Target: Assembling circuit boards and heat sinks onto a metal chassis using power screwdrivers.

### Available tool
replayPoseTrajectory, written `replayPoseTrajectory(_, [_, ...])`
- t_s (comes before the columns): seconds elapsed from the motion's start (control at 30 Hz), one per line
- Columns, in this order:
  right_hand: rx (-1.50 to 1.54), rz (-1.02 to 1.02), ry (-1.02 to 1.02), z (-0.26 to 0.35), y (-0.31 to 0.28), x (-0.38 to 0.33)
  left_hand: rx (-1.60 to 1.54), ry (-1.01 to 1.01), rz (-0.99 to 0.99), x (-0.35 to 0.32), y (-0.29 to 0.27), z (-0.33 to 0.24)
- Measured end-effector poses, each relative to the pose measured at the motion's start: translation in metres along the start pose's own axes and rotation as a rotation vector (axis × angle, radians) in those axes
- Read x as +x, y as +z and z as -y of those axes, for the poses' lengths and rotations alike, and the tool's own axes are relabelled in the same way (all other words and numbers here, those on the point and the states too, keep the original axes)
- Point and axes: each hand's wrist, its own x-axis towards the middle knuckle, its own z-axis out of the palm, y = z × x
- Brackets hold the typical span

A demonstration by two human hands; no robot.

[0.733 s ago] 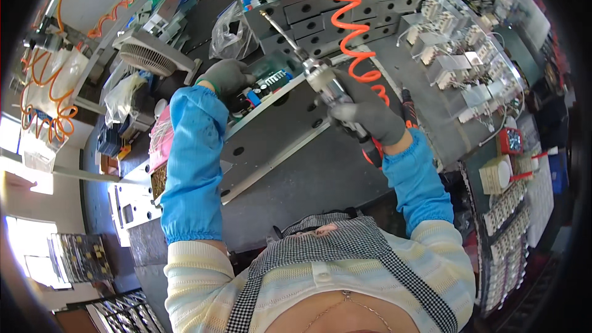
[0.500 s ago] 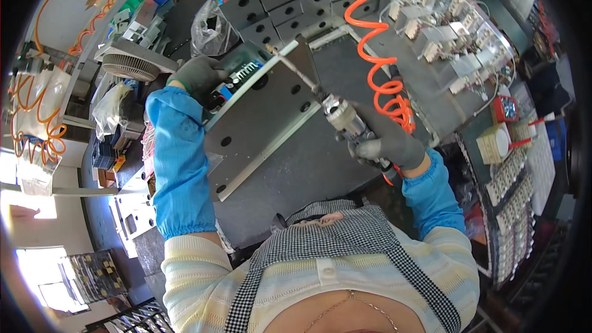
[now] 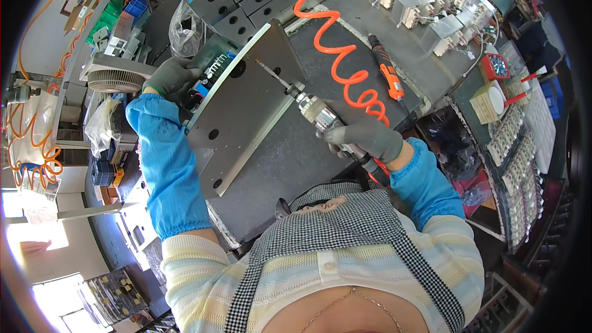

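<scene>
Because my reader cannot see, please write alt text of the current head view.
A gloved right hand holds a silver power driver, its long bit pointing toward a grey metal panel with round holes. The gloved left hand is beside small blue parts at the panel's edge; an orange driver lies farther right.

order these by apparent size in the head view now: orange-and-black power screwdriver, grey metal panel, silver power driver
1. Grey metal panel
2. Silver power driver, partly hand-covered
3. Orange-and-black power screwdriver
</scene>
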Motion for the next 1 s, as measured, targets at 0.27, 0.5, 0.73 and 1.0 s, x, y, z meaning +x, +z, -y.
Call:
replayPoseTrajectory(0.27, [0.035, 0.029, -0.028, -0.004, 0.003, 0.0, -0.003, -0.023, -0.017, 0.002, 0.0, 0.006])
replayPoseTrajectory(0.5, [0.123, 0.099, -0.006, -0.011, -0.011, 0.003, -0.072, 0.015, -0.006, 0.001, 0.002, 0.004])
replayPoseTrajectory(0.73, [0.315, -0.01, 0.131, 0.027, 0.015, -0.008, 0.142, 0.021, -0.07, -0.005, -0.001, 0.021])
replayPoseTrajectory(1.0, [0.361, 0.007, 0.08, 0.02, 0.012, -0.009, 0.071, 0.03, -0.098, -0.004, 0.01, 0.01])
